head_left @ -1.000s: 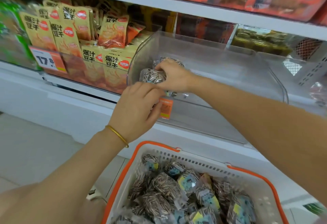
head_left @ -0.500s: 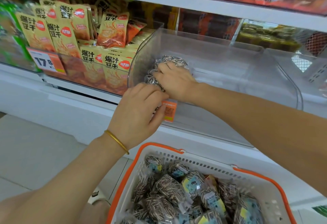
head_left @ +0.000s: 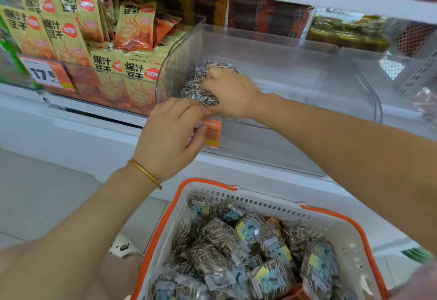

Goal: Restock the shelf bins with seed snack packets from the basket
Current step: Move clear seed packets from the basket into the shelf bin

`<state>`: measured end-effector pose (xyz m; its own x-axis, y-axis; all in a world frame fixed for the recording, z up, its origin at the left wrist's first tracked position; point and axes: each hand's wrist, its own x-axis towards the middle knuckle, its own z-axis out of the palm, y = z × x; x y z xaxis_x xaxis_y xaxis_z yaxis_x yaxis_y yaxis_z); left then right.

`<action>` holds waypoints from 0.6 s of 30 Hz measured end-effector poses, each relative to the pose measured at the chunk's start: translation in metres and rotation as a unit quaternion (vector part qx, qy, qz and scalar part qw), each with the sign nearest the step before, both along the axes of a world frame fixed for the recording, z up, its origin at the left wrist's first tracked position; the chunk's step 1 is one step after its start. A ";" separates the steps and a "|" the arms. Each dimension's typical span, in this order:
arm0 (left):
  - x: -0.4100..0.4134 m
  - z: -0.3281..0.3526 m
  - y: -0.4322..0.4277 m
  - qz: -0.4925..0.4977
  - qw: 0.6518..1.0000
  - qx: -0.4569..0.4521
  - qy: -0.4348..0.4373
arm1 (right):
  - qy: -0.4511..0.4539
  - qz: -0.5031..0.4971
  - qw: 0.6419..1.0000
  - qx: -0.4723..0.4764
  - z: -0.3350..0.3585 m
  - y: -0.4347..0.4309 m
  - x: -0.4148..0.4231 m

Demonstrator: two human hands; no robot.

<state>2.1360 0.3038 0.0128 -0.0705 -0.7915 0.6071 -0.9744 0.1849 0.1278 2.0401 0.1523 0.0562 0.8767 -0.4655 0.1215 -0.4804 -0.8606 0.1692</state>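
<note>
Right hand (head_left: 233, 96): fingers curled round seed packets (head_left: 201, 86), at the left end of the clear bin (head_left: 307, 79).
Left hand (head_left: 170, 134): fingers bent at the bin's front wall, beside the orange tag (head_left: 212, 133); can't tell if they grip anything.
Basket (head_left: 267, 201): below the shelf, heaped with spare packets (head_left: 220, 231).

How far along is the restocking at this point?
Early. Done: a small cluster of seed packets is in the clear bin, the rest of which looks bare. In hand: the right hand grips that cluster while the left hand holds the bin's front rim. Left: the basket is heaped with packets to shelve.
</note>
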 end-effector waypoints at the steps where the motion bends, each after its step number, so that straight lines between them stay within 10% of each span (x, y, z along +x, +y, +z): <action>1: -0.002 0.000 0.000 0.006 1.000 -0.004 0.001 | -0.006 -0.006 1.000 0.013 0.000 0.000 -0.002; 18: -0.005 -0.003 0.001 0.006 0.999 -0.032 -0.001 | -0.088 -0.023 0.994 0.063 -0.003 0.004 -0.003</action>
